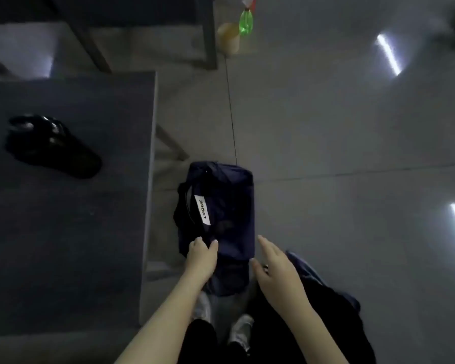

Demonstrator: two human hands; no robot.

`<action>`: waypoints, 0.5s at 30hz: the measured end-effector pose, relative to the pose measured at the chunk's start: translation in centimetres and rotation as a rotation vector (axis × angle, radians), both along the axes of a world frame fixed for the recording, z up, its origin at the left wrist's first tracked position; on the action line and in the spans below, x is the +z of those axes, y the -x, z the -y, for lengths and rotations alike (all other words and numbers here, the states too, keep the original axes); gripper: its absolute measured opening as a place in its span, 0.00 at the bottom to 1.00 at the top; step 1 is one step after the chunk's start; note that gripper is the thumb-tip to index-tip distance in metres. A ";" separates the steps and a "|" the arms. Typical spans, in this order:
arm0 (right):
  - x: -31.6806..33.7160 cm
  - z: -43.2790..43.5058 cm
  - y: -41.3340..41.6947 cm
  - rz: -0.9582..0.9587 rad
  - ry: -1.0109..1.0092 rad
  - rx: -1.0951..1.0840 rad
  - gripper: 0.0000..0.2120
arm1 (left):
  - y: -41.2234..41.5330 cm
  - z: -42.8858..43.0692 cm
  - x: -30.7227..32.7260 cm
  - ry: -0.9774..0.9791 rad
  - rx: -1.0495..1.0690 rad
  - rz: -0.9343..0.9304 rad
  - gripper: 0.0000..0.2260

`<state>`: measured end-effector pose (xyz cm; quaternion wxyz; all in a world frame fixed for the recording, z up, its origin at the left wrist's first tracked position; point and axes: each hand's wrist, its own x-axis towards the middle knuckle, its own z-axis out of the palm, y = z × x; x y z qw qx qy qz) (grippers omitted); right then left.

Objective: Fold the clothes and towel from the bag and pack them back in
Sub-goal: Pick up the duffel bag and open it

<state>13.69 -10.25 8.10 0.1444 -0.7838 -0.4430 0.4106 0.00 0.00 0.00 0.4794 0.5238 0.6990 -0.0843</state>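
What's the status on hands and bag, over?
Left hand gripping navy bag at near end. Right hand open beside it. Bag beside table, nothing blocking.

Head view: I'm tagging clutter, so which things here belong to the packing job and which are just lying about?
Job: navy duffel bag; left hand holding its near end; right hand, open beside it.
Lying about: shiny black object on the table; green spray bottle; yellowish jug.

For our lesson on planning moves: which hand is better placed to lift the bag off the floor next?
Probably the left hand: its fingers pinch the navy bag at its near end, next to the table. The right hand hangs open beside the bag, holding nothing.
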 end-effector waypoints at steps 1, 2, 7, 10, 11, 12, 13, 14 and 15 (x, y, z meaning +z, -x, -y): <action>-1.8 -0.3 0.0 -0.006 -0.013 0.004 0.27 | 0.0 -0.4 -1.5 -0.012 -0.002 -0.017 0.26; -3.8 -0.6 0.0 -0.005 -0.019 -0.005 0.27 | 0.1 -0.8 -3.5 -0.015 0.001 -0.038 0.27; -12.6 -2.4 0.7 0.015 -0.008 0.056 0.27 | 0.6 -3.0 -12.4 -0.045 0.059 -0.058 0.30; -17.8 -3.6 0.5 0.033 -0.004 0.084 0.27 | 0.7 -4.8 -16.7 -0.072 0.110 -0.061 0.34; -19.4 -3.8 0.5 0.025 -0.001 0.079 0.27 | 0.7 -5.2 -18.0 -0.088 0.130 -0.056 0.35; -20.7 -4.0 0.6 0.005 0.011 0.067 0.27 | 0.6 -5.6 -19.0 -0.111 0.147 -0.051 0.36; -21.6 -4.2 0.4 -0.021 0.020 0.037 0.27 | 0.5 -5.9 -19.7 -0.136 0.166 -0.047 0.37; -22.4 -4.3 0.4 -0.050 0.024 0.005 0.27 | 0.4 -6.1 -20.4 -0.160 0.189 -0.046 0.39; -23.4 -4.3 0.5 -0.073 0.025 -0.026 0.27 | 0.4 -6.3 -21.3 -0.179 0.210 -0.053 0.41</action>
